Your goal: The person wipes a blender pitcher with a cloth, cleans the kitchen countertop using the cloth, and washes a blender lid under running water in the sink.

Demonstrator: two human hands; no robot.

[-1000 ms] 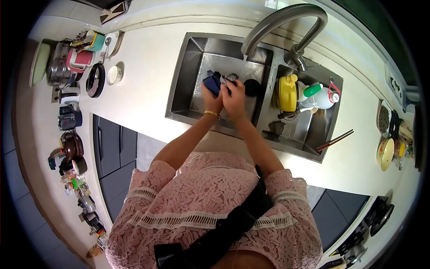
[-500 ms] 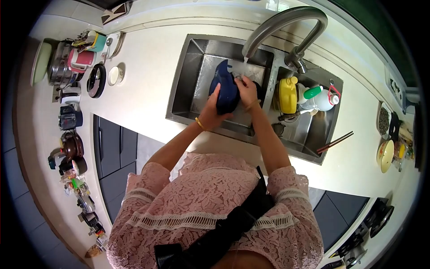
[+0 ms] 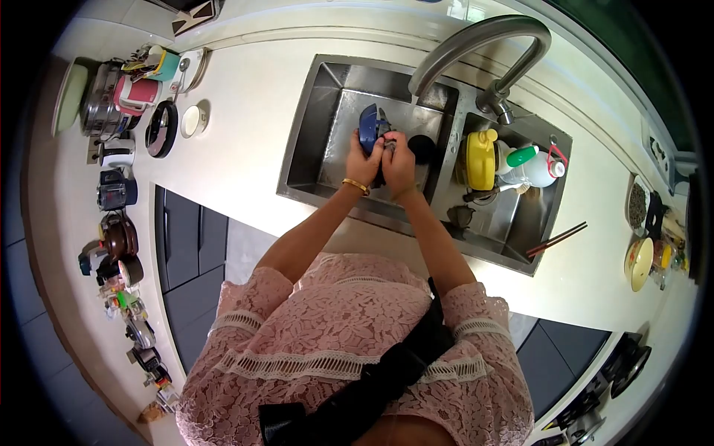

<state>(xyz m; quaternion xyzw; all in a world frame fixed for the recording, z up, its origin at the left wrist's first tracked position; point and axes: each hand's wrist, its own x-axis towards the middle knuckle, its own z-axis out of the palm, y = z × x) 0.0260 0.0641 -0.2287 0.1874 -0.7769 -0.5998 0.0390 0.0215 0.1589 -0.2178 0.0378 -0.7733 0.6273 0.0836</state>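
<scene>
Over the left basin of the steel sink (image 3: pixel 301 160), a dark blue curved item (image 3: pixel 367 128) with a smooth surface is held between both hands; I cannot make out its kind. My left hand (image 3: pixel 362 161), with a yellow bangle at the wrist, is closed around its lower left side. My right hand (image 3: pixel 399 162) is closed against its right side, with something greyish at the fingers partly hidden. Just right of my right hand is the round black drain (image 3: pixel 422 149). The faucet (image 3: pixel 476 33) curves above the basin, its spout beyond my hands.
The right basin holds a yellow bottle (image 3: pixel 480 160), a green-capped bottle (image 3: pixel 521 155) and a dark strainer-like item (image 3: pixel 460 216). Chopsticks (image 3: pixel 556 239) lie across the sink's right edge. A white cup (image 3: pixel 193 120) and a black round lid (image 3: pixel 160 129) are at the left.
The blue item has turned and shows less of its surface. Both hands have come closer together, the left moving right and up, the right slightly left and down.
</scene>
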